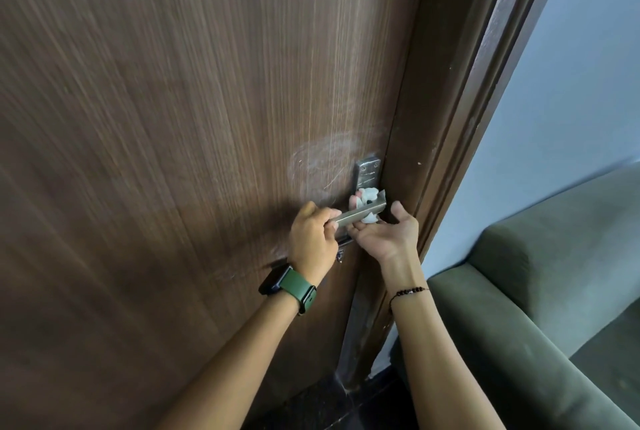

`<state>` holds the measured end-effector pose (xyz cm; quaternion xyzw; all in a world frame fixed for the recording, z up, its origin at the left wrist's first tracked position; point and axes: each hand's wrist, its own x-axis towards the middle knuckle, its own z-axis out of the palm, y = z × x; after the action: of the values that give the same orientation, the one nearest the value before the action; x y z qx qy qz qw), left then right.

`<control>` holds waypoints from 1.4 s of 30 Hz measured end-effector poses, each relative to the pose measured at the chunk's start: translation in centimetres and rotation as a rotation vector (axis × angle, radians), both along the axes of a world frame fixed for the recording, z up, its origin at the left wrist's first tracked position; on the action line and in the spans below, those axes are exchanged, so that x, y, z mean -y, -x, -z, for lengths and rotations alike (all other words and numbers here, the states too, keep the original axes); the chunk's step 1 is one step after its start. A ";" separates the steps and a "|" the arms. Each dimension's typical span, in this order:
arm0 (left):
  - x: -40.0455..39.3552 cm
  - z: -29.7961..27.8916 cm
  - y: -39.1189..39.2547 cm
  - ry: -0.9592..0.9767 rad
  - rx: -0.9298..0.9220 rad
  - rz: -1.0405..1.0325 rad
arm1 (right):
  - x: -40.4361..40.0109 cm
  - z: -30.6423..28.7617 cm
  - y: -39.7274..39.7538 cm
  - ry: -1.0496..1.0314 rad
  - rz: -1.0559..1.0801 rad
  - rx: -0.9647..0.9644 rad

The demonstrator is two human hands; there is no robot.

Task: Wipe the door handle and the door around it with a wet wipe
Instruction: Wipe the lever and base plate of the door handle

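Door handle [360,214] is a flat metal bar that sticks out from a metal plate [367,171] near the right edge of the brown door [173,117]. Starting on the left, the left hand [311,239], with a green watch [287,285] on its wrist, has its fingers [330,214] closed around the free end of the bar. Next comes the wet wipe [367,196], bunched up and wrapped around the bar close to the plate. The right hand [382,233] is under it, palm up, with its fingers curled up behind the bar and pressing the wipe, and the thumb standing apart. Pale smears [322,166] show on the wood above the bar, so that part may be damp. Further right is the door frame [460,117] and then a green sofa [540,273]. Some things could go wrong. If the left hand pushes down, the bar could turn and the door might swing. The wipe is only bunched, so it could slip off and fall to the floor. The end under the left hand could stay dirty, because the wipe cannot reach there.
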<state>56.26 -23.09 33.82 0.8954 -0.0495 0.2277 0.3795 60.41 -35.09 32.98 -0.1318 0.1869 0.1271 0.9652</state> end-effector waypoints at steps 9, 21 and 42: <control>-0.1 -0.1 0.1 0.000 -0.006 0.034 | -1.5 -0.6 0.8 -0.153 0.165 -0.004; -1.0 0.4 -0.4 0.172 -0.060 0.073 | -2.1 1.9 3.1 0.417 0.295 0.079; -1.7 1.4 0.5 0.852 -0.310 0.061 | -1.3 0.3 2.8 2.306 0.340 0.908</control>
<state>55.72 -21.42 32.40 0.6810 0.0799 0.0796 0.7236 57.59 -33.81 32.71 -0.9056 -0.1456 -0.2936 0.2693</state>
